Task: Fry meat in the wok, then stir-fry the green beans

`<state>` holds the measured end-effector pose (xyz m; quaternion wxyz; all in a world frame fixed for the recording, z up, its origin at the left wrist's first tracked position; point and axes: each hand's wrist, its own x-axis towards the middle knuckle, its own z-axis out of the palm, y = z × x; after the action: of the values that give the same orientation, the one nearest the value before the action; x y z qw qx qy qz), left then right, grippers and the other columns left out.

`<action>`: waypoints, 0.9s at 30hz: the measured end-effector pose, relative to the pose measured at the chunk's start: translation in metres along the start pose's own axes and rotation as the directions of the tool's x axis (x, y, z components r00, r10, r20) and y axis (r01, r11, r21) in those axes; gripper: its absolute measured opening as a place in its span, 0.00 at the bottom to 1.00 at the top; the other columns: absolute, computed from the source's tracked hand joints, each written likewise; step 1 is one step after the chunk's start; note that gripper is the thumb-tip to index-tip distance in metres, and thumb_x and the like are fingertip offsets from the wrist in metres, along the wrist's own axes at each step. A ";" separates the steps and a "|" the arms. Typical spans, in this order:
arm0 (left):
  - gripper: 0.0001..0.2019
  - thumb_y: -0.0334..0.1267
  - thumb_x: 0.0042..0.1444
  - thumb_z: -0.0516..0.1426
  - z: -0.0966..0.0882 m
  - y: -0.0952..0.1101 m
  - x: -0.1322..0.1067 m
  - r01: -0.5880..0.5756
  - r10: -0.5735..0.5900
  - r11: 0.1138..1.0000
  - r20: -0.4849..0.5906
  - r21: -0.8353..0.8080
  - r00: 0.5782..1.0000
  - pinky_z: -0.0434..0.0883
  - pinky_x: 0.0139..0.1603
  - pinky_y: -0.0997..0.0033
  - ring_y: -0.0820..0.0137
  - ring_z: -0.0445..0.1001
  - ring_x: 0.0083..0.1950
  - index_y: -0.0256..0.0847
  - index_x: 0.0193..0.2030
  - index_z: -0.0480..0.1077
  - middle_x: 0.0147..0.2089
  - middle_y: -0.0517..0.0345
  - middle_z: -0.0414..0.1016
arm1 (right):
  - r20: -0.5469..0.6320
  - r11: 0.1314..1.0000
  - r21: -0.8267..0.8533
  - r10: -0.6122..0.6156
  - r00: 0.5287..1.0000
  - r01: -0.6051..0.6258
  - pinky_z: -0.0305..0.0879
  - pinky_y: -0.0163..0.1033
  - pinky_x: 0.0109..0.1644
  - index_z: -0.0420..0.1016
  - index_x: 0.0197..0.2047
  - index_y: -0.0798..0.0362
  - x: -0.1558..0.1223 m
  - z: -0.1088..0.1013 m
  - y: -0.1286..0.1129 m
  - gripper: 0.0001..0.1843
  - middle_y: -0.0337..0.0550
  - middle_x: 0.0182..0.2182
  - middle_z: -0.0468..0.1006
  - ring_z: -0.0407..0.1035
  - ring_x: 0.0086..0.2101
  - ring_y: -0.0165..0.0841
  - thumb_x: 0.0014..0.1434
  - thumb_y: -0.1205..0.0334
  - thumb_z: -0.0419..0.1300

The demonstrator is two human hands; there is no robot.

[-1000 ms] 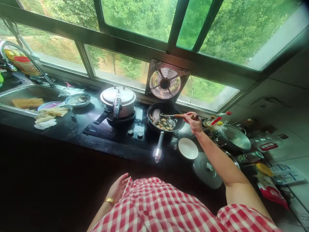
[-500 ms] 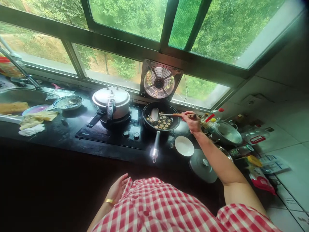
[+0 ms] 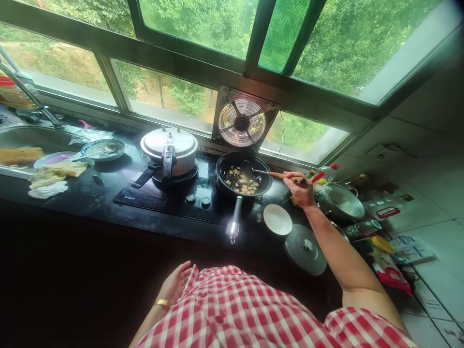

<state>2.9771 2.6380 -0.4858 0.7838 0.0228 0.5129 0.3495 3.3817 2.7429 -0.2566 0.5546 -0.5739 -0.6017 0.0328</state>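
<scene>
My right hand [image 3: 300, 188] is closed around the wooden handle of a metal spatula [image 3: 273, 174] with a rounded head. Its dark-looking head rests inside a black frying pan [image 3: 270, 181], at the far side of some browned food pieces [image 3: 242, 182]. The pan stands on the right part of the black stove [image 3: 170, 203], its silvery handle pointing toward me. Low down, beside my red checked shirt, my left hand [image 3: 176, 285] hangs with loosely bent fingers and holds nothing I can see. The shirt partly hides those fingers.
Left of the pan stands a pressure cooker [image 3: 184, 150]. A white bowl [image 3: 277, 220] and a glass lid [image 3: 306, 251] lie to the right, near bottles and a pot [image 3: 340, 200]. Further left are a patterned bowl [image 3: 105, 151], cloths [image 3: 54, 176] and a sink [image 3: 47, 135].
My right hand has moved right with the spatula, drawing its head across the pan to the right. The food pieces have shifted. My left hand stays in place.
</scene>
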 end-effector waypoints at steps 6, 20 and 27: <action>0.12 0.33 0.60 0.51 0.009 0.007 0.005 0.013 -0.013 0.999 0.005 0.039 1.000 0.70 0.32 0.74 0.71 0.74 0.28 0.35 0.50 0.63 0.29 0.55 0.72 | -0.021 0.991 -0.137 -0.001 1.000 -0.002 0.68 0.44 0.49 0.73 0.31 0.49 -0.016 -0.015 -0.004 0.07 0.43 0.38 0.78 0.73 0.41 0.38 0.51 0.55 0.60; 0.09 0.32 0.61 0.49 0.023 0.014 -0.004 0.027 -0.027 0.998 0.006 0.064 1.000 0.71 0.30 0.75 0.72 0.74 0.26 0.34 0.47 0.63 0.27 0.54 0.73 | -0.090 0.990 0.052 0.136 0.987 -0.131 0.70 0.44 0.45 0.71 0.33 0.50 -0.021 -0.011 0.013 0.11 0.44 0.38 0.78 0.73 0.40 0.38 0.50 0.52 0.63; 0.08 0.32 0.61 0.50 0.018 0.012 -0.004 0.003 -0.003 0.999 0.003 0.043 1.000 0.71 0.32 0.74 0.71 0.75 0.27 0.34 0.46 0.64 0.28 0.55 0.73 | -0.031 0.994 -0.113 -0.009 0.999 0.005 0.65 0.47 0.53 0.72 0.31 0.50 -0.007 -0.008 0.033 0.06 0.43 0.38 0.78 0.72 0.43 0.38 0.50 0.57 0.60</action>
<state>2.9843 2.6504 -0.4695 0.7845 0.0392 0.5190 0.3371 3.4071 2.7447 -0.2804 0.5308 -0.6027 -0.5957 -0.0125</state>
